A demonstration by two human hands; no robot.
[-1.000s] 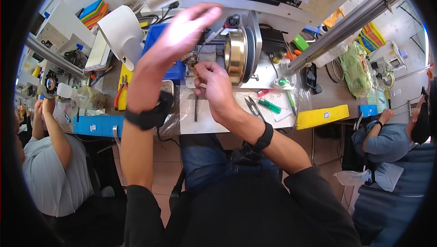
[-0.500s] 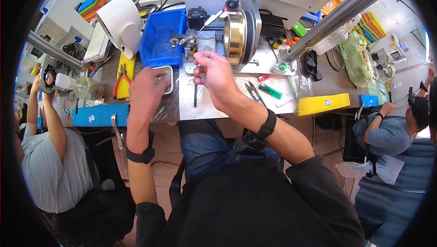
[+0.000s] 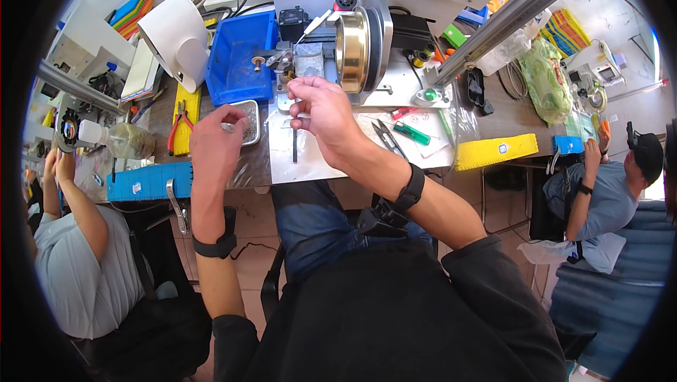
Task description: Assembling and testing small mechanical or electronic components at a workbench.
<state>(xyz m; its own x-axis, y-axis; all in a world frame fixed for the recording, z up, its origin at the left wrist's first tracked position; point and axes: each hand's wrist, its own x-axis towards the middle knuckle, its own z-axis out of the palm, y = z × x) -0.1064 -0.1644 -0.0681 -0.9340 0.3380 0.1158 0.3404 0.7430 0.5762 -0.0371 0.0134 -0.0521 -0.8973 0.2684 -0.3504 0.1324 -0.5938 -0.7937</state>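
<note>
My left hand (image 3: 214,144) is beside a small white tray (image 3: 254,134) of tiny, pale metallic pieces. Its fingers are bent together over the tray's left edge, and anything between them is too small to make out. In front of the machine, my right hand (image 3: 323,111) hovers above a white sheet (image 3: 310,160) with its fingers curled in and the thumb against them. Whatever it may pinch does not show. Just beyond stand a small grey metal block (image 3: 309,60) and a brass-coloured ring (image 3: 350,51) on the machine. A thin black rod (image 3: 295,146) lies under the right hand.
Behind the tray sits a blue bin (image 3: 241,58). Red-handled pliers (image 3: 181,125) lie at left on a yellow strip. Dark snips (image 3: 388,139) and a green-handled tool (image 3: 412,134) are right of my right hand. A metal post (image 3: 518,22) slants at right. Co-workers sit on both sides.
My left hand has drawn back leftward from over the tray, and its fingers have come together. My right hand keeps its pinched pose. The view has shifted slightly.
</note>
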